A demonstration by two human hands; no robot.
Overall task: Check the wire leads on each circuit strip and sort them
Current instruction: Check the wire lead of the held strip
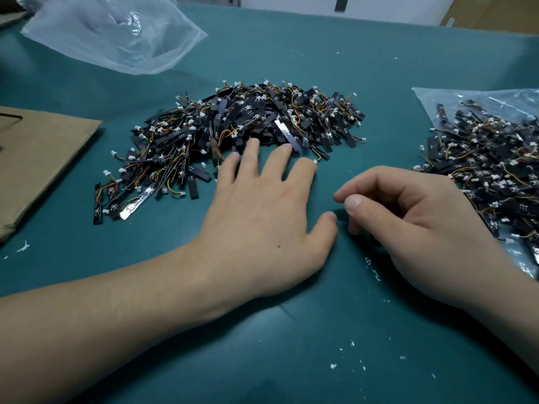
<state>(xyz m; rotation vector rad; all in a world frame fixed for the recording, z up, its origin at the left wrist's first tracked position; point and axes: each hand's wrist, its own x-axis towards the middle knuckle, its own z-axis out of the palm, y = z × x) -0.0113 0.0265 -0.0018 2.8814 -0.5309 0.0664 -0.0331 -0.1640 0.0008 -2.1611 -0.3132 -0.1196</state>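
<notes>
The left hand point(262, 223) lies flat on the matte teal tabletop point(291, 345), fingers point(250, 158) straight and spread, tips touching the near edge of a heap of slim black circuit strips point(248, 132) with thin coloured wires and white plugs. The right hand point(423, 228) is loosely curled and holds nothing visible. More strips point(481, 158) lie on a crinkled clear bag point(431, 97) at right.
</notes>
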